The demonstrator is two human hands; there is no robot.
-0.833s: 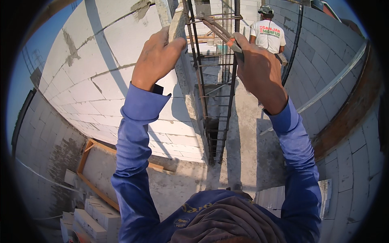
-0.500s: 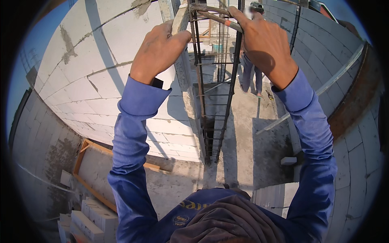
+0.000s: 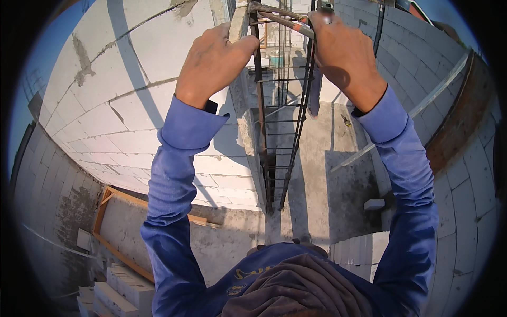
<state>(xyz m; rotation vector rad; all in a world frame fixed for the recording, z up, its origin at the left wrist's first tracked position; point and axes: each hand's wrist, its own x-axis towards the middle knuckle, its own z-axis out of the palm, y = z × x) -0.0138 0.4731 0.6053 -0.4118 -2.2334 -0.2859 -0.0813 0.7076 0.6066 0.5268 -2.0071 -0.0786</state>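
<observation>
My left hand (image 3: 214, 63) is closed over the edge of a narrow, mortar-stained upright board (image 3: 241, 29), which stands at the end of a white block wall (image 3: 153, 68). My right hand (image 3: 348, 58) grips the handles of metal pincers (image 3: 285, 21). Their head reaches left to the top of a rebar cage (image 3: 262, 113), close to the board. One handle has an orange mark near my fingers. The fingertips of my right hand are partly hidden. Thin cross ties join the long dark bars of the cage, which runs down to the floor between my arms.
White blocks (image 3: 119, 293) are stacked at lower left beside a wooden frame (image 3: 124, 248). A single block (image 3: 374, 204) lies on the concrete floor (image 3: 311, 174). A pale straight bar (image 3: 354, 157) slants against the right block wall (image 3: 417, 58). Another person stands beyond my right hand, mostly hidden.
The view has shifted slightly. Both my hands keep their grips. The other person has moved left, now mostly behind my right hand and the cage.
</observation>
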